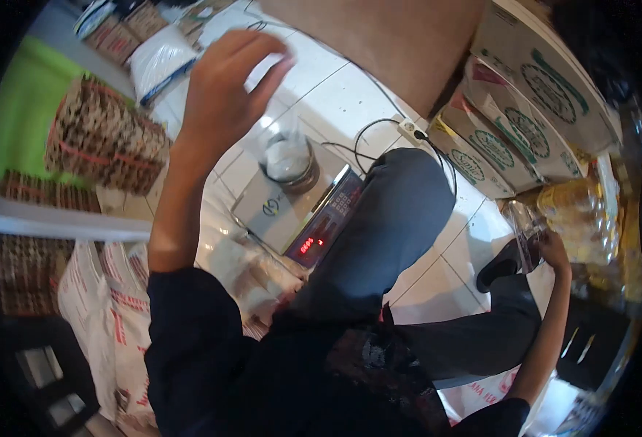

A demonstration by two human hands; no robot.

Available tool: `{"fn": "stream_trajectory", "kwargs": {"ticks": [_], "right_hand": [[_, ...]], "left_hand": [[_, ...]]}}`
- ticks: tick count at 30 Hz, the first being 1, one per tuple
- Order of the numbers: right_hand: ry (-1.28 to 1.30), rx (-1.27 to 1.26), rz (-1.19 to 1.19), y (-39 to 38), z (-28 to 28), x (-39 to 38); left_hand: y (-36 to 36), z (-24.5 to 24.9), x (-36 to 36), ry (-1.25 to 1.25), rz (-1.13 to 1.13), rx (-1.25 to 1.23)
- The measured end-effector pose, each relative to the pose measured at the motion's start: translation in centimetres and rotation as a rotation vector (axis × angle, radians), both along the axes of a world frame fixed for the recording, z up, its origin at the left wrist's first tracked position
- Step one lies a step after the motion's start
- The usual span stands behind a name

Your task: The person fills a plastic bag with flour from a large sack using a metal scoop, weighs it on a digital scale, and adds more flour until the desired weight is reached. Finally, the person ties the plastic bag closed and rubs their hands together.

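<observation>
My left hand (233, 87) is raised above the far side of a digital scale (259, 211), its thumb and fingertips brought together in a pinch. Blur at the fingertips hides whatever may be between them. On the scale's metal plate stands a see-through round container (302, 175) with a clear plastic bag (289, 156) of white contents inside it. Red digits glow on the scale's panel. At the far right, my right hand (554, 251) has its fingers closed on a crumpled clear plastic bag (528, 237), next to large bottles of yellow liquid (579, 211).
Printed cardboard boxes (514, 138) line the right. A power strip (410, 130) with black cables lies on the tiled floor (335, 87). Stacked egg trays (106, 138) and a filled white bag (162, 62) are at left, with white sacks (120, 313) below them.
</observation>
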State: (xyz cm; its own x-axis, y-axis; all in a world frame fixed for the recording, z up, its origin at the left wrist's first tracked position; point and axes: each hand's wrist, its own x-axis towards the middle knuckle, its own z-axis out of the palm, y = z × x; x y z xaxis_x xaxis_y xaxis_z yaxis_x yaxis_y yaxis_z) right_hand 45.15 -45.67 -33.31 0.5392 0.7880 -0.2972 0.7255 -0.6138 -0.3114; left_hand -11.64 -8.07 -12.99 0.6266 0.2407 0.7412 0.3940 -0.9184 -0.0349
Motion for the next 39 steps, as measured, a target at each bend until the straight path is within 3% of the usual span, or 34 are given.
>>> {"fn": "stream_trajectory", "kwargs": {"ticks": [4,8,11,15,21,27,31,39], "right_hand": [[0.150,0.064,0.060,0.4,-0.6,0.5],[0.118,0.011,0.064,0.5,-0.8,1.4],[0.210,-0.009,-0.010,0.8,0.1,-0.6],[0.201,-0.014,-0.040,1.0,0.6,-1.2],[0.146,-0.023,-0.009,1.3,0.7,-1.1],[0.194,0.028,-0.005,1.7,1.5,-2.2],[0.229,0.046,-0.020,1.2,1.0,-1.1],[0.204,0.084,0.024,0.4,-0.3,0.3]], "left_hand": [[-2.1,2.7,1.0,-0.123,-0.250,0.261],[-2.5,-0.6,1.8,-0.292,-0.330,0.101],[-4.4,0.9,0.4,-0.121,-0.228,0.146],[-3.6,-1.9,-1.9,-0.197,-0.283,0.117],[-6.4,-5.7,-4.3,-0.223,-0.104,-0.273],[-8.1,-11.6,-5.5,-0.131,0.002,-0.484],[-9.1,-15.1,-4.8,-0.212,-0.014,-0.757],[-9.1,-20.8,-4.3,-0.151,-0.017,-0.696]]}}
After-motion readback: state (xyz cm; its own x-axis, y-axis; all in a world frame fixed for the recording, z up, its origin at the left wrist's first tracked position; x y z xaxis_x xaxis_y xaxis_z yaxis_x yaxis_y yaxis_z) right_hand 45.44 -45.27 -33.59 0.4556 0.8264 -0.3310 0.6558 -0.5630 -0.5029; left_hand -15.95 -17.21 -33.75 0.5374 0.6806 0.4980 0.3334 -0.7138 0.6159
